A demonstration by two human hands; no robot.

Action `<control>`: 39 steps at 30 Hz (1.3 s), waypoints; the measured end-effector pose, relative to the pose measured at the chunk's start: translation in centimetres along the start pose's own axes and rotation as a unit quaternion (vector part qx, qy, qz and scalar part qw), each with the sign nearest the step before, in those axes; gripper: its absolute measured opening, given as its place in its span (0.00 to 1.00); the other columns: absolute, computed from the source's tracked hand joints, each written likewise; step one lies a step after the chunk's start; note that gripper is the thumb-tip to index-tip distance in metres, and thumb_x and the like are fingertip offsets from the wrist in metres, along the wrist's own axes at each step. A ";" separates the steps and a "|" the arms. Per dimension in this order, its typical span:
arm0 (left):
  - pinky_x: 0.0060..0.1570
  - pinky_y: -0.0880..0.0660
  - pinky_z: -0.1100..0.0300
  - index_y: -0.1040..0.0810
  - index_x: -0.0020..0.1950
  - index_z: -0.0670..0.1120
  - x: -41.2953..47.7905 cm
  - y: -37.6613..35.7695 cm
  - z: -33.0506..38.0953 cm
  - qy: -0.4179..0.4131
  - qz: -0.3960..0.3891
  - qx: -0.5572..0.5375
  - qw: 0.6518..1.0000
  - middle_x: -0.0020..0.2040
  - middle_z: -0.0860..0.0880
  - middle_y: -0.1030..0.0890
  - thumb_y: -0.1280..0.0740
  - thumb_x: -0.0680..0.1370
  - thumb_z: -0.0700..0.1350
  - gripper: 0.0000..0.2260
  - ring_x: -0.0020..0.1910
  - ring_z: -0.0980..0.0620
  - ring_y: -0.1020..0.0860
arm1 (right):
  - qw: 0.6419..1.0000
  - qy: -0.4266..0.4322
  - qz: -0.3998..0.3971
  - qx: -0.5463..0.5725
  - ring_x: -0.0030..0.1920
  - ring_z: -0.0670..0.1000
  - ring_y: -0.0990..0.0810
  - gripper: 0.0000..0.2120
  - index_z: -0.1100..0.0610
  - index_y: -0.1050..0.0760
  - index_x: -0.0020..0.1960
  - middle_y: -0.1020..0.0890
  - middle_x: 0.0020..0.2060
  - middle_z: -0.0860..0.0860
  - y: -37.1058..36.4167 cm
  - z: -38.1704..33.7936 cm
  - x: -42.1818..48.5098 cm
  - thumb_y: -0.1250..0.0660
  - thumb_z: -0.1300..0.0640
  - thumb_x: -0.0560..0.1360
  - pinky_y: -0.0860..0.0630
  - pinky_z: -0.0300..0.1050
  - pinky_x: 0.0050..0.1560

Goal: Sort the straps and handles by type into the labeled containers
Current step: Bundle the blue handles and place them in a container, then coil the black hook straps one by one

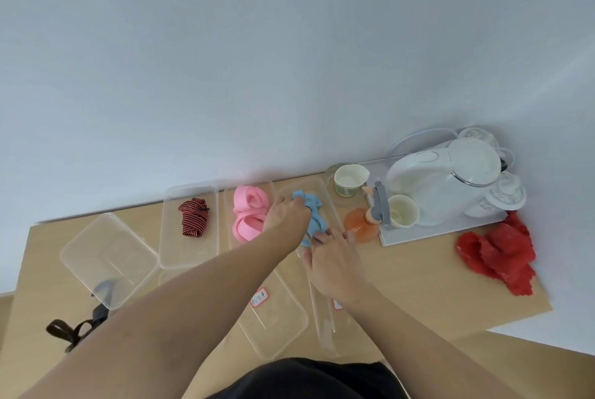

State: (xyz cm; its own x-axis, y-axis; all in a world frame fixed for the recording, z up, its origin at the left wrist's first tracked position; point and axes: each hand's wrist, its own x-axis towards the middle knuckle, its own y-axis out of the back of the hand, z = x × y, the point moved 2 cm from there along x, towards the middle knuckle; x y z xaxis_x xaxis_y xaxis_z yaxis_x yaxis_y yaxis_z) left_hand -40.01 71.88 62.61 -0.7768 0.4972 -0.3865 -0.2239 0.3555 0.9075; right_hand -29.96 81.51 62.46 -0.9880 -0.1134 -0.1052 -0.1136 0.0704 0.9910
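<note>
A light blue strap [314, 211] lies bunched in a clear container [322, 187] at the back of the table. My left hand [286, 213] grips its upper part, and my right hand [335, 261] pinches its lower end at the container's near rim. To the left, another clear container [230, 202] holds pink straps [249, 215]. Further left again, a red-and-black striped strap [193, 216] sits in a third container [190, 257]. A dark brown strap [69, 331] lies on the table at the near left.
A clear lid or container [106, 257] sits askew at the left. Labelled clear lids [273, 318] lie near my arms. A grey tray [399, 237] with a white kettle [447, 179] and paper cups stands at the right, beside an orange soap bottle [360, 224] and a red cloth [499, 253].
</note>
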 end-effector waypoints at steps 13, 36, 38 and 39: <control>0.63 0.33 0.54 0.22 0.57 0.47 -4.1 1.4 0.0 0.028 0.086 -0.032 0.995 0.56 0.49 0.20 0.37 0.79 0.40 0.09 0.60 0.46 0.25 | 0.998 -0.017 -0.058 0.014 0.61 0.55 0.26 0.16 0.54 0.22 0.61 0.22 0.61 0.49 2.1 0.2 -0.5 0.44 0.51 0.80 0.34 0.53 0.59; 0.59 0.23 0.54 0.24 0.70 0.47 -38.6 -12.5 -6.3 0.465 0.096 -0.427 0.770 0.65 0.48 0.27 0.32 0.81 0.47 0.17 0.60 0.50 0.26 | 0.933 0.185 -0.174 0.253 0.47 0.55 0.23 0.06 0.56 0.23 0.49 0.22 0.45 0.51 0.4 -16.2 -8.0 0.35 0.54 0.77 0.27 0.49 0.46; 0.51 0.22 0.55 0.27 0.72 0.47 -38.9 -13.0 -7.5 0.479 0.105 -0.439 0.753 0.68 0.49 0.31 0.33 0.81 0.48 0.20 0.55 0.51 0.25 | 0.922 0.205 -0.185 0.273 0.51 0.54 0.21 0.10 0.56 0.21 0.56 0.21 0.51 0.51 0.7 -19.0 -8.1 0.35 0.54 0.78 0.26 0.47 0.49; 0.48 0.22 0.56 0.28 0.73 0.47 -38.9 -13.3 -8.3 0.481 0.112 -0.445 0.747 0.69 0.49 0.31 0.33 0.81 0.48 0.21 0.55 0.49 0.24 | 0.919 0.214 -0.183 0.276 0.53 0.54 0.21 0.11 0.56 0.21 0.59 0.21 0.53 0.51 1.0 -20.5 -8.1 0.35 0.54 0.78 0.27 0.46 0.50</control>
State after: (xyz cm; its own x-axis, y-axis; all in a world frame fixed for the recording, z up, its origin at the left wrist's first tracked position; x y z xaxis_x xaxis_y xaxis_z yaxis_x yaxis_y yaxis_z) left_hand -11.72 41.27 66.97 -0.8218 -0.4848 -0.2995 0.0045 -0.5310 0.8473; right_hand -19.94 62.16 66.02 -0.7541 -0.6012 -0.2644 -0.5832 0.4279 0.6905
